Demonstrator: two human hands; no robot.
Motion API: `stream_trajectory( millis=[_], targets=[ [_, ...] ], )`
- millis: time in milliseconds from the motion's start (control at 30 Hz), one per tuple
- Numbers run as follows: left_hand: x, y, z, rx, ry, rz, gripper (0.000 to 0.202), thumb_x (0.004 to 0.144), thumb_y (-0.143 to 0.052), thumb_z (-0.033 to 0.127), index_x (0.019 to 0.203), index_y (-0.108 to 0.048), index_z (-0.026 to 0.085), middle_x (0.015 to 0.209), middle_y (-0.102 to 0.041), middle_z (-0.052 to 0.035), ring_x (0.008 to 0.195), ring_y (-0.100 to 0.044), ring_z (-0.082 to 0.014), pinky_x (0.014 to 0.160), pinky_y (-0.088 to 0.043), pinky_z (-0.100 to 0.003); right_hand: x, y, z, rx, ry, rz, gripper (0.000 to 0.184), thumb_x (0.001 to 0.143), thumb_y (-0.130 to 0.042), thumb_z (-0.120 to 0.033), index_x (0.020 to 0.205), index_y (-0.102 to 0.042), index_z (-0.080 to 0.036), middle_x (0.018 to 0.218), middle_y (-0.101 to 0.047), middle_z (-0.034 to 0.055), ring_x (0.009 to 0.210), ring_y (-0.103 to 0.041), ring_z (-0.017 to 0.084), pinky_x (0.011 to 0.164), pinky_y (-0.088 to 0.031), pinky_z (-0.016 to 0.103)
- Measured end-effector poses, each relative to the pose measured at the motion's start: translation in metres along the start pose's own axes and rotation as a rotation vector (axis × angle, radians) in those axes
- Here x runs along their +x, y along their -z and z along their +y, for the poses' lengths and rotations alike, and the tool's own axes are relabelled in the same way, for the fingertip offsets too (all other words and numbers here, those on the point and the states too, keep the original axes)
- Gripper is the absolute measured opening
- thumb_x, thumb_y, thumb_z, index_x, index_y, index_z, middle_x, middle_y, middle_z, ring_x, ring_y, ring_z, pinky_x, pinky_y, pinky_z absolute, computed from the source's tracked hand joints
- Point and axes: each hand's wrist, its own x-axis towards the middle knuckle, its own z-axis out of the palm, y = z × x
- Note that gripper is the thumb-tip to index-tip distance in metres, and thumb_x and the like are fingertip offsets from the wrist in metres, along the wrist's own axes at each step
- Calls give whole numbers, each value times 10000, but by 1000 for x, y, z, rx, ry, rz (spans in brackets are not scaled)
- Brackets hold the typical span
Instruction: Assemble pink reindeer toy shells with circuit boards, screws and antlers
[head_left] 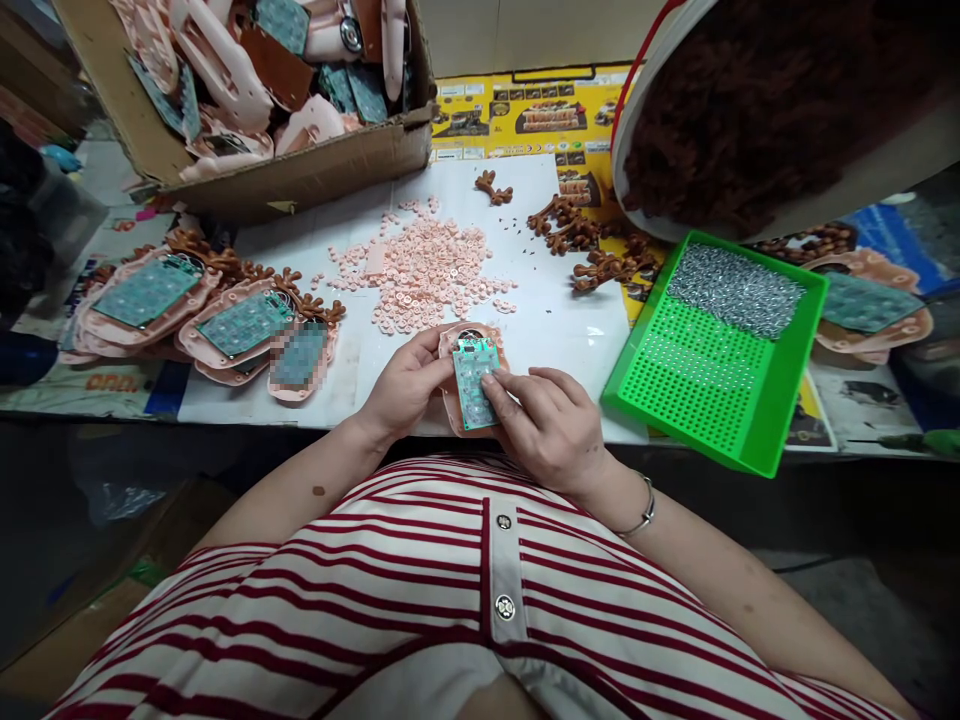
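Note:
In front of my body, at the table's near edge, is a pink plastic shell [452, 405] with a green circuit board [472, 385] lying in it. My left hand [411, 385] grips the shell by its left side, thumb on the rim. The fingers of my right hand [551, 420] press on the board's right side, and its thumb is partly hidden. Just beyond the shell lies a loose heap of small pink plastic buttons [427, 270]. Brown antler-shaped pieces [577, 235] lie farther right.
A cardboard box [300, 185] of pink shells and boards stands back left. Pink shells with boards [232, 325] are stacked at left. A green basket [705, 390] of small metal screws [739, 290] is at right, below a tipped tub [634, 200] of brown pieces.

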Motion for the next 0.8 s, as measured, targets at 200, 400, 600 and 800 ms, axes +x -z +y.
stream_trajectory(
  millis=[200, 400, 600, 800],
  targets=[
    [-2, 3, 6, -149, 69, -91, 421, 762, -746, 357, 1113, -750, 125, 1145, -770, -125, 1084, -718, -294, 925, -561, -364, -3, -3, 1, 35, 4, -16, 351, 924, -639, -156, 1261, -627, -58, 1037, -768, 155, 901, -637, 198, 854, -532, 369],
    [-1, 4, 2, -60, 52, -16, 474, 681, -875, 311, 1104, -738, 144, 1045, -790, -89, 978, -730, -235, 889, -555, -321, 0, -6, -2, 8, 36, -40, 304, 990, -591, -309, 1158, -679, -71, 1007, -769, 151, 845, -632, 201, 814, -531, 357],
    [1, 5, 0, -10, 46, -32, 441, 696, -862, 306, 1095, -755, 152, 1024, -791, -80, 959, -725, -214, 895, -547, -313, 5, -3, -1, 151, -78, -64, 641, 943, -584, -592, 1316, -587, -70, 1172, -714, 215, 1037, -648, 274, 868, -533, 407],
    [0, 6, -1, 18, 46, -59, 439, 670, -868, 249, 1088, -761, 166, 1089, -783, -77, 1055, -704, -224, 962, -526, -323, 11, -4, 5, 252, -211, -396, 837, 901, -636, -594, 1520, -404, -80, 1491, -523, 279, 1376, -507, 396, 1070, -472, 565]
  ],
)
